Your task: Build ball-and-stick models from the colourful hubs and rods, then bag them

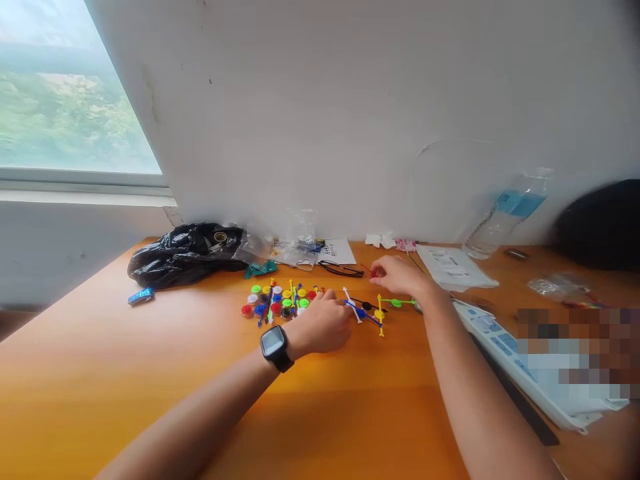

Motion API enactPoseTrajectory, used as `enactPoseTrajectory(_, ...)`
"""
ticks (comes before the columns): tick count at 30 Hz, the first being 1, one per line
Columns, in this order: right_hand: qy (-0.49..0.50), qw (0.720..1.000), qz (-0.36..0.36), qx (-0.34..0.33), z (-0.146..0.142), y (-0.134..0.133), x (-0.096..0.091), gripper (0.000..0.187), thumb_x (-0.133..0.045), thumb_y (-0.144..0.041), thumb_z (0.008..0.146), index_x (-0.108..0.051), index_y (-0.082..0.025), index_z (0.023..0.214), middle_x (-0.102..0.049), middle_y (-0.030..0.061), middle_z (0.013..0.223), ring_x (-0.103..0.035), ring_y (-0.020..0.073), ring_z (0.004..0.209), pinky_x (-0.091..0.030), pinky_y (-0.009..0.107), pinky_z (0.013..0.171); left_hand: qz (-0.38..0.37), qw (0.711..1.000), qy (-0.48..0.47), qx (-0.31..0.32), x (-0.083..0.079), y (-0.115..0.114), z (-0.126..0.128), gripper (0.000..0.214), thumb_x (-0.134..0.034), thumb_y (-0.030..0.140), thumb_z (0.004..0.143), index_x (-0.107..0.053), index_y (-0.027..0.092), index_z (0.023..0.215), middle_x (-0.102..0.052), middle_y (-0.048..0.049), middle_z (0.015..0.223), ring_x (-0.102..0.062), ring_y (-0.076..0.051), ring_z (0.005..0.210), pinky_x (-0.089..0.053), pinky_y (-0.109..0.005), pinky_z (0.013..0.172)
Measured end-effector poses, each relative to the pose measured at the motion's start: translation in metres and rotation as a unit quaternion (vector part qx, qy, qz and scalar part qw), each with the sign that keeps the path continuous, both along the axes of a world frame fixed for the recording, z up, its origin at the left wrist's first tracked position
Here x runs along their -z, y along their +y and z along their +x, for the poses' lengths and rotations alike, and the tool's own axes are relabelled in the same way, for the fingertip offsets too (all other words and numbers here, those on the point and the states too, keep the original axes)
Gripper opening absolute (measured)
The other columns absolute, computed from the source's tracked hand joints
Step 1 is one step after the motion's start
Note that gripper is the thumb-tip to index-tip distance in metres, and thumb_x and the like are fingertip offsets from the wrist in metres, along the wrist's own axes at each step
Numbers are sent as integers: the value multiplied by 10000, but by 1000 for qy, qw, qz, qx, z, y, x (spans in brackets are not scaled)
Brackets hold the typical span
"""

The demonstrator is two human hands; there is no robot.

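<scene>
My left hand (324,325), with a black watch (275,347) on its wrist, rests on the orange table (150,373) beside a pile of coloured plastic discs and sticks (280,301). Its fingers are curled at the end of a built figure of sticks and discs (373,312); what they hold is hidden. My right hand (397,276) hovers just behind that figure, fingers pinched on a small red piece (375,272).
A black plastic bag (187,255) lies at the back left, with clear bags and papers (310,252) along the wall. A water bottle (505,215) stands at the back right. A white sheet or tray (505,347) lies right of my right arm.
</scene>
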State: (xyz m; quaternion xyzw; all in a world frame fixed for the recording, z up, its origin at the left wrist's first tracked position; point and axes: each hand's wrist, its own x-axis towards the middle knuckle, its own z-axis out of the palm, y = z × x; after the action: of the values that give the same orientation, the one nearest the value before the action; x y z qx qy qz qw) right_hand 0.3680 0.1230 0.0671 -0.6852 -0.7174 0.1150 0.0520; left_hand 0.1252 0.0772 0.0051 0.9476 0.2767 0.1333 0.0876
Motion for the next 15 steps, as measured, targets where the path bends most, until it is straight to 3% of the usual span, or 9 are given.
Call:
enactPoseTrajectory(3,70,997,19,-7,-6,-3,-5,138,-722,-266,911,-690,-186,1018,-757,59,940,-665,166,716,-441,275,604,22,1000,12,7,1,-7,17,216,-607,227,882,-692,168,1071,-741,-130,1086,-635,-317,991,-507,-426,829)
enactPoseTrajectory(5,141,990,23,-15,-9,-5,-7,141,-722,-250,909,-643,-188,1008,-741,50,920,-648,152,674,-456,269,584,7,1000,20,19,-11,1,18,235,-620,240,881,-701,180,1093,-750,-126,1103,-653,-319,994,-519,-425,822)
enactPoseTrajectory(7,219,975,22,-31,-12,-6,-9,144,-738,-232,894,-615,-188,955,-720,41,876,-649,151,673,-488,270,601,-11,1000,23,6,-31,16,11,208,-607,288,925,-731,189,1060,-765,-119,974,-691,-302,917,-529,-406,787)
enactPoseTrajectory(9,303,951,13,-54,-17,-6,-10,184,-774,-258,878,-611,-188,927,-710,39,854,-669,160,708,-526,282,653,-69,997,-23,-38,-52,33,1,245,-606,321,958,-746,200,1119,-779,-108,991,-726,-269,902,-539,-356,763)
enactPoseTrajectory(11,386,919,-6,-80,-22,-7,-10,257,-816,-346,864,-629,-189,942,-717,43,863,-693,174,744,-555,304,701,-79,985,-128,-83,-67,47,-8,314,-593,342,994,-709,195,1246,-781,-116,1113,-741,-262,993,-558,-340,812)
enactPoseTrajectory(15,518,849,-42,-99,-37,-6,-4,368,-879,-427,796,-677,-188,989,-743,52,886,-728,192,795,-584,330,756,-118,959,-255,-17,-66,58,-17,339,-607,332,1024,-674,207,1333,-784,-89,1174,-757,-212,1024,-587,-311,882)
